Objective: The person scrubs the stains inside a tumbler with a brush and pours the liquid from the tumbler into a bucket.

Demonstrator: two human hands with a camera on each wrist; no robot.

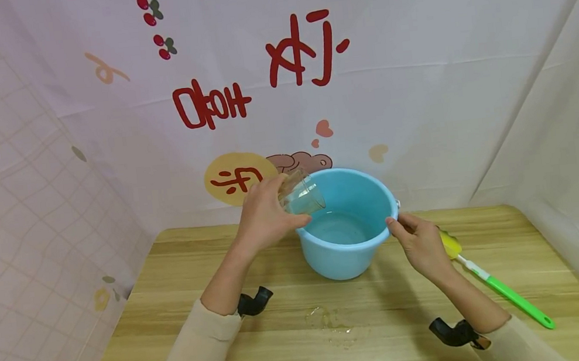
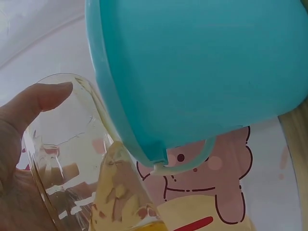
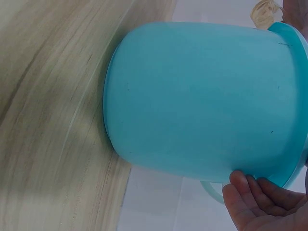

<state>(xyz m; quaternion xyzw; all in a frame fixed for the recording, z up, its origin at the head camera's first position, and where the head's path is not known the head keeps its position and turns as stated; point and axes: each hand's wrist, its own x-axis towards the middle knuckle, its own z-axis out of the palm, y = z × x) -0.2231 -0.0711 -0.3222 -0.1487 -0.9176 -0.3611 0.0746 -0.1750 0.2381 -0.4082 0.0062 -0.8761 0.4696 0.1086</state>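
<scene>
A clear glass cup (image 1: 301, 194) lies tipped over the left rim of a light blue bucket (image 1: 343, 263), its mouth toward the inside. My left hand (image 1: 267, 213) grips the cup around its side, and in the left wrist view the cup (image 2: 72, 120) is close by the bucket's rim. Some water (image 1: 339, 228) stands in the bottom of the bucket. On the other side, my right hand (image 1: 423, 244) pinches the bucket's right rim, thumb on top; the right wrist view has its fingers (image 3: 255, 197) against the outer wall under the rim.
A brush with a yellow sponge head and green handle (image 1: 519, 300) lies right of the bucket on the wooden table (image 1: 179, 345). Spilled water (image 1: 331, 320) wets the tabletop in front of the bucket. Behind stands a printed white cloth wall (image 1: 416, 73).
</scene>
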